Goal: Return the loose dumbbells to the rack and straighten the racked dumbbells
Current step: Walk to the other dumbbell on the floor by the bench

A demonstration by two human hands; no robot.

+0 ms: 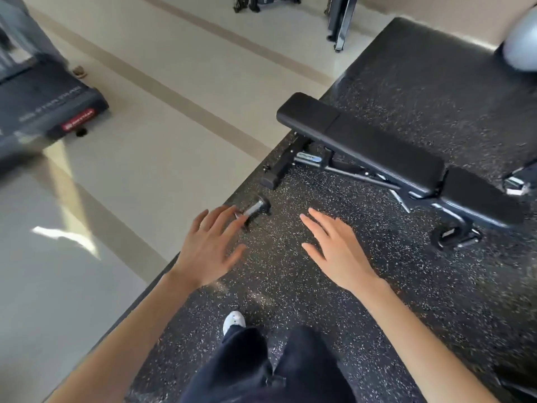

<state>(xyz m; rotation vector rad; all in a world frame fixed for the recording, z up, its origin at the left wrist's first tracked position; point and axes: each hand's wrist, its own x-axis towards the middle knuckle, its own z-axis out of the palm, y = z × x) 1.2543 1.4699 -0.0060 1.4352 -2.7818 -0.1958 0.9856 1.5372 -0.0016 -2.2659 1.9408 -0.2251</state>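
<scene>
Reaching for the loose dumbbell [255, 209] on the floor mat [334, 286], left hand [207, 247] and right hand [334, 251] both spread, holding nothing; next comes gripping its handle.

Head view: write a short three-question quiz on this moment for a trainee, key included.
1. Fill in: the left hand and the right hand, fingers spread, each grip ___.
2. Which is nearer the dumbbell? A) left hand B) right hand C) both equally
3. True or false: the dumbbell lies on the speckled mat, off the bench.
Key: 1 nothing; 2 A; 3 true.
</scene>
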